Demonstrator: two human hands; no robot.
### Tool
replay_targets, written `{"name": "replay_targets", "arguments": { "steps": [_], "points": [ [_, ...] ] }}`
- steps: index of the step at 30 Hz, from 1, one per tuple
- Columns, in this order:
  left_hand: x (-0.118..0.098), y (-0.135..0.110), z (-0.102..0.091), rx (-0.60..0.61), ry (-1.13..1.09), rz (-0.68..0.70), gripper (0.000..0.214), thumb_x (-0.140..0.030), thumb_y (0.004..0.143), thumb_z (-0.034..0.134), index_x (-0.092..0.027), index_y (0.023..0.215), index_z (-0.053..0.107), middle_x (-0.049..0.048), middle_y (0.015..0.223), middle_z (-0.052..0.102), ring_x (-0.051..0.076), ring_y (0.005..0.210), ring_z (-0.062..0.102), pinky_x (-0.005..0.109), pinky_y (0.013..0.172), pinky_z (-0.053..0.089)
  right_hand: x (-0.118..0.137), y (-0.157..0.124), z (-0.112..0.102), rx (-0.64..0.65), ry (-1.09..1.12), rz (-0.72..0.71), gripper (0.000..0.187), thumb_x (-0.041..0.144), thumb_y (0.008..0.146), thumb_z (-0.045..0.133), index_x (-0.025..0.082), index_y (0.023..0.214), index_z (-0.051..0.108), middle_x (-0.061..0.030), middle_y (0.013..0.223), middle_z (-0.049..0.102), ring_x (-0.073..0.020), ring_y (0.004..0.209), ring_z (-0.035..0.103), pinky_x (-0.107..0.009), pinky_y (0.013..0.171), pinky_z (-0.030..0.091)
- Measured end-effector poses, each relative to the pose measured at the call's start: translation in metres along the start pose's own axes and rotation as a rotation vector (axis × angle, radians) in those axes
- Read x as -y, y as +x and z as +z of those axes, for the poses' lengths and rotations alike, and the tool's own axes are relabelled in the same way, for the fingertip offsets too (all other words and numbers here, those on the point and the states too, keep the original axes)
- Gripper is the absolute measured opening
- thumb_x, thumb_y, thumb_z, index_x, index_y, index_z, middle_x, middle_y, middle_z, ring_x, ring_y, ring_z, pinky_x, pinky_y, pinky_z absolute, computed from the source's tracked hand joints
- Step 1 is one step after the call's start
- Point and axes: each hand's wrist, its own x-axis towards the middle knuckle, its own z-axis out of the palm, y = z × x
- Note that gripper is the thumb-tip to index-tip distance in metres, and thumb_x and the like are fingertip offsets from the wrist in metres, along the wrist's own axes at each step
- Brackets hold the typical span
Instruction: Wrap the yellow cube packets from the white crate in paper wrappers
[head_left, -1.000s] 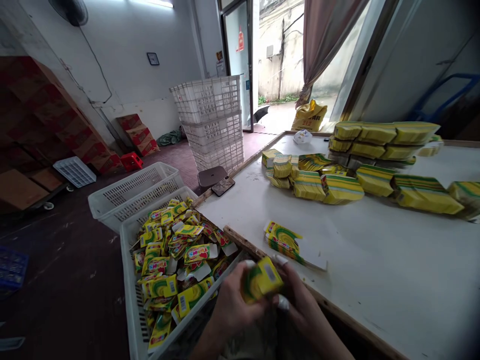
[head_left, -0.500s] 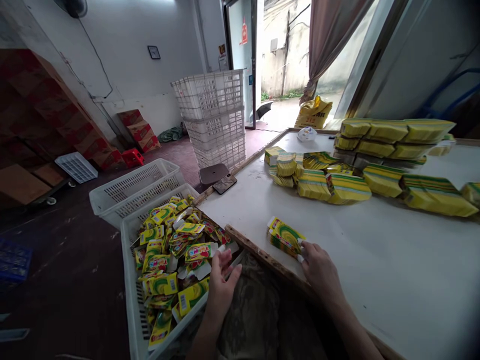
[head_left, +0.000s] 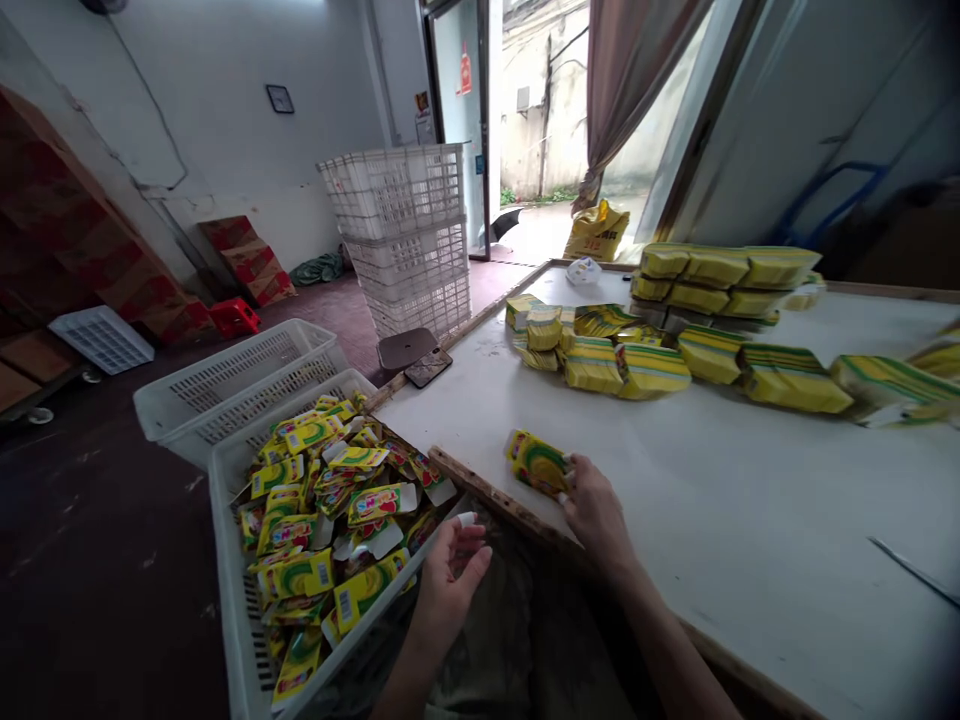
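My right hand (head_left: 598, 512) grips the near end of a small stack of flat yellow-and-green cartons (head_left: 537, 464) at the table's edge. The stack is slightly blurred; I cannot tell whether it touches the table. White coverings show on some of my fingertips. My left hand (head_left: 452, 570) hovers beside the crate's rim, fingers curled loosely and apart, with nothing in them. Left of it, a white plastic crate (head_left: 225, 560) holds a loose heap of yellow printed cartons (head_left: 296, 575), several with white flaps sticking out.
On the white table (head_left: 480, 400) stand rows of bundled yellow cartons (head_left: 592, 366), stacked higher at the back (head_left: 697, 267). A phone (head_left: 429, 368) lies at the left corner by a brown stool (head_left: 405, 347). Scissors-like metal (head_left: 911, 570) lies right. Stacked white crates (head_left: 409, 240) stand behind.
The view has turned right, bringing more bundles and the metal tool into sight. My right hand has closed on the carton stack and shifted it slightly; my left hand stays empty.
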Motion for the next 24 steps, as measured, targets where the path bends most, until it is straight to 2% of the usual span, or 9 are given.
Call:
{"name": "replay_targets", "arguments": {
  "steps": [4,6,9,12,15,18,20,22,24],
  "points": [
    [0.002,0.0,0.01,-0.071,-0.284,0.01,0.07,-0.054,0.064,0.077,-0.021,0.122,0.054,0.0139,0.121,0.062,0.026,0.106,0.061,0.037,0.085,0.051,0.024,-0.032,-0.007,0.038,0.246,-0.017,0.046,0.01,0.077,0.049,0.02,0.119,0.035,0.0011,0.084,0.056,-0.0146,0.068,0.058,-0.027,0.064,0.048],
    [-0.005,0.001,0.018,-0.083,-0.496,0.03,0.076,-0.064,0.061,0.074,-0.023,0.123,0.054,0.0127,0.125,0.059,0.029,0.114,0.057,0.038,0.087,0.051,0.044,-0.053,-0.007,0.135,0.584,-0.062,0.046,0.012,0.075,0.052,0.023,0.117,0.036,0.0023,0.083,0.053,-0.0137,0.067,0.056,-0.026,0.062,0.047],
    [-0.025,0.004,0.03,-0.084,-0.77,0.0,0.062,-0.07,0.066,0.066,-0.022,0.104,0.063,0.0077,0.101,0.066,0.026,0.098,0.063,0.036,0.083,0.053,0.074,-0.08,-0.004,0.362,0.951,-0.048,0.055,0.01,0.07,0.057,0.024,0.119,0.039,0.0011,0.089,0.054,-0.0132,0.07,0.054,-0.025,0.061,0.044],
    [-0.043,0.007,0.037,-0.176,-0.916,0.031,0.052,-0.07,0.066,0.064,-0.02,0.078,0.062,-0.0008,0.07,0.057,0.014,0.066,0.058,0.025,0.065,0.052,0.093,-0.095,0.0,0.474,1.132,-0.023,0.059,0.016,0.069,0.067,0.024,0.122,0.042,0.0018,0.087,0.055,-0.0147,0.076,0.052,-0.025,0.063,0.04],
    [-0.043,0.005,0.037,-0.249,-0.863,0.044,0.056,-0.073,0.058,0.07,-0.02,0.074,0.06,-0.0036,0.066,0.052,0.01,0.06,0.052,0.02,0.058,0.049,0.095,-0.095,0.003,0.472,1.127,0.007,0.054,0.021,0.066,0.075,0.024,0.114,0.049,0.0036,0.081,0.053,-0.0141,0.074,0.048,-0.024,0.063,0.038],
    [-0.029,-0.001,0.033,-0.193,-0.7,0.01,0.063,-0.073,0.056,0.071,-0.021,0.089,0.064,0.0004,0.082,0.063,0.016,0.078,0.062,0.024,0.072,0.053,0.084,-0.085,0.0,0.439,1.175,0.084,0.044,0.026,0.068,0.077,0.023,0.105,0.054,0.0045,0.077,0.054,-0.0133,0.071,0.049,-0.025,0.064,0.038],
    [-0.02,-0.004,0.03,-0.149,-0.604,0.007,0.055,-0.062,0.061,0.076,-0.022,0.097,0.066,0.0018,0.092,0.068,0.018,0.089,0.064,0.026,0.08,0.052,0.076,-0.079,-0.005,0.439,1.28,0.122,0.039,0.031,0.07,0.077,0.022,0.102,0.057,0.0025,0.081,0.059,-0.0149,0.075,0.054,-0.026,0.069,0.04],
    [-0.016,-0.004,0.029,-0.151,-0.551,0.004,0.044,-0.047,0.063,0.082,-0.022,0.097,0.068,0.0014,0.093,0.071,0.016,0.086,0.065,0.024,0.079,0.052,0.07,-0.076,-0.009,0.462,1.385,0.156,0.034,0.036,0.071,0.077,0.021,0.097,0.061,0.0002,0.086,0.064,-0.0158,0.077,0.057,-0.027,0.071,0.043],
    [-0.017,-0.004,0.03,-0.177,-0.541,-0.012,0.038,-0.04,0.061,0.084,-0.02,0.091,0.071,0.0022,0.088,0.074,0.015,0.079,0.067,0.024,0.075,0.053,0.068,-0.076,-0.013,0.474,1.463,0.205,0.031,0.039,0.071,0.077,0.02,0.091,0.063,-0.0005,0.086,0.066,-0.0153,0.073,0.058,-0.027,0.069,0.044]
  ]
}}
